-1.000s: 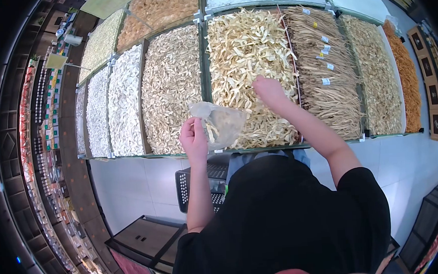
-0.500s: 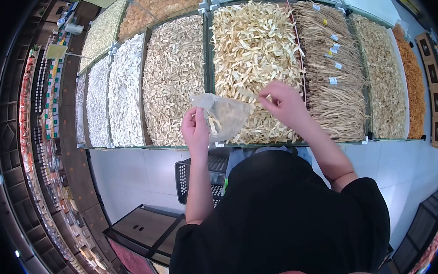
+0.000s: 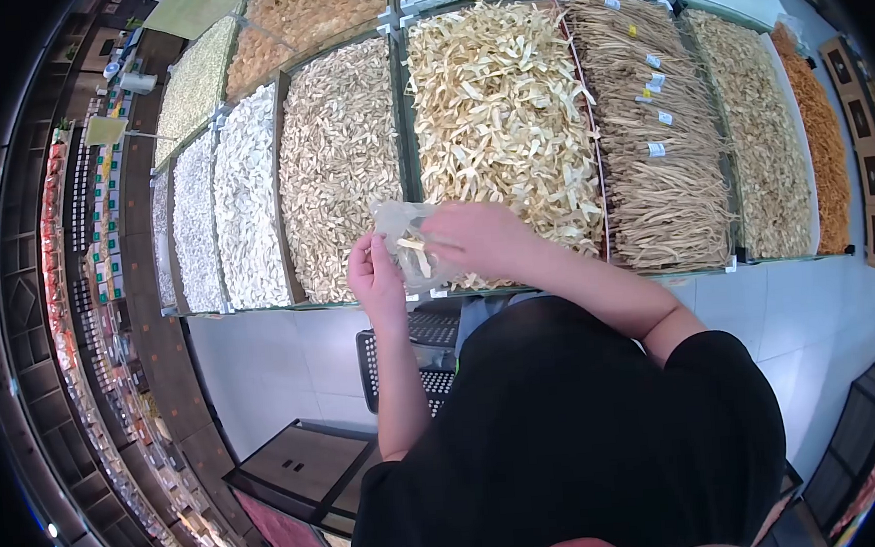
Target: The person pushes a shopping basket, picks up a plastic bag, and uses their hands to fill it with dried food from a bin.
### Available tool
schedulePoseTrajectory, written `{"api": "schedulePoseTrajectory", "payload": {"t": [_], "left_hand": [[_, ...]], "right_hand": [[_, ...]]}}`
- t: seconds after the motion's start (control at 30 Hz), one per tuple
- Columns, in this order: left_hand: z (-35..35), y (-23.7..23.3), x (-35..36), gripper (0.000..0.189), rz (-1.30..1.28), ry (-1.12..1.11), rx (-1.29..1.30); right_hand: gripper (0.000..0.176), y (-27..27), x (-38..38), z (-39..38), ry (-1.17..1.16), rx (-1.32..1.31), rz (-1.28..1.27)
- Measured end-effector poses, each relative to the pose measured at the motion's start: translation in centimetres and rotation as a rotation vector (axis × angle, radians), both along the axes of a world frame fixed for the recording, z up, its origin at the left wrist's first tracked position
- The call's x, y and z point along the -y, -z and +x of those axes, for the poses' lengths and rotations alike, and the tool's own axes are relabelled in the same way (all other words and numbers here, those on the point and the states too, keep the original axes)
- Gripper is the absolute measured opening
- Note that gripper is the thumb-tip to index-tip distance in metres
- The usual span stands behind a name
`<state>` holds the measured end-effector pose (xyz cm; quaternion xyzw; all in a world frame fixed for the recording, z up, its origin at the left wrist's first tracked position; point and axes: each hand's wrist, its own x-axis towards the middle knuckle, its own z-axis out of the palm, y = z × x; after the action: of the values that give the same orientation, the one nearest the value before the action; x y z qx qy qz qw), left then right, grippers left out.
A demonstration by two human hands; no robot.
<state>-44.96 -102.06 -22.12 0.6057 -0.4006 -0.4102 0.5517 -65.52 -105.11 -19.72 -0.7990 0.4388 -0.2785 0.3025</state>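
My left hand (image 3: 376,277) is closed on the edge of a clear plastic bag (image 3: 391,216), held above the front edge of the bins. A few pale dried slices (image 3: 418,253) show inside the bag. Reaching across from the right, my right hand (image 3: 480,239) has its fingertips at the bag's mouth, bent together and partly hidden by the film. Whatever they pinch cannot be made out. Behind the hands lies a bin of long, cream-yellow dried slices (image 3: 503,119).
Left of that bin are small beige slices (image 3: 339,139) and white pieces (image 3: 249,185). To the right lie bundled thin roots (image 3: 658,200) with labels, then orange dried pieces (image 3: 821,150). A black basket (image 3: 433,329) stands below the bin edge. Packed shelves (image 3: 103,214) line the left.
My right hand has moved left and slightly down, from above the cream-yellow slices to the bag's mouth. My left hand keeps its hold on the bag. The view has shifted slightly.
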Motion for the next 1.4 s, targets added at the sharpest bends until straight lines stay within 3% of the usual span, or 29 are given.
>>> {"api": "schedulePoseTrajectory", "payload": {"t": [0.1, 0.2, 0.3, 0.4, 0.5, 0.7, 0.9, 1.1, 1.2, 1.33, 1.4], "left_hand": [[0.3, 0.2, -0.1, 0.015, -0.027, 0.008, 0.026], [0.1, 0.1, -0.2, 0.014, -0.042, 0.025, 0.01], [0.0, 0.1, -0.2, 0.014, -0.033, 0.036, -0.001], [-0.1, 0.1, -0.1, 0.014, -0.011, 0.033, 0.002], [-0.1, -0.2, -0.1, 0.014, 0.005, 0.037, -0.025], [-0.1, -0.1, -0.3, 0.014, 0.001, 0.038, -0.014], [0.1, -0.2, 0.2, 0.015, -0.002, 0.03, -0.015], [0.7, -0.2, 0.6, 0.015, -0.01, 0.066, -0.019], [0.9, 0.0, 0.7, 0.016, 0.002, 0.089, -0.062], [1.0, 0.2, 1.0, 0.017, 0.021, 0.083, -0.117], [1.1, 0.6, 1.1, 0.017, 0.006, 0.067, -0.121]], "right_hand": [[0.031, 2.8, 0.9, -5.2, 0.279, 0.059, 0.148], [0.025, 7.4, 2.5, -11.6, 0.519, -0.15, 0.035], [0.023, 9.7, 3.1, -15.4, 0.626, -0.189, 0.062], [0.022, 10.4, 3.6, -15.9, 0.599, -0.215, 0.095], [0.021, 11.6, 4.5, -15.3, 0.523, -0.292, -0.037], [0.018, 11.2, 6.1, -14.7, 0.371, -0.537, 0.11], [0.014, 11.4, 5.2, -15.0, 0.6, -0.091, -0.273], [0.019, 6.1, 2.8, -12.1, 0.764, 0.425, 0.003], [0.016, 1.7, 0.4, -8.7, 0.641, 0.712, 0.383], [0.017, -1.0, -1.4, -2.6, 0.373, 0.833, 0.556], [0.023, 1.4, -1.5, 0.2, 0.323, 0.719, 0.575]]}}
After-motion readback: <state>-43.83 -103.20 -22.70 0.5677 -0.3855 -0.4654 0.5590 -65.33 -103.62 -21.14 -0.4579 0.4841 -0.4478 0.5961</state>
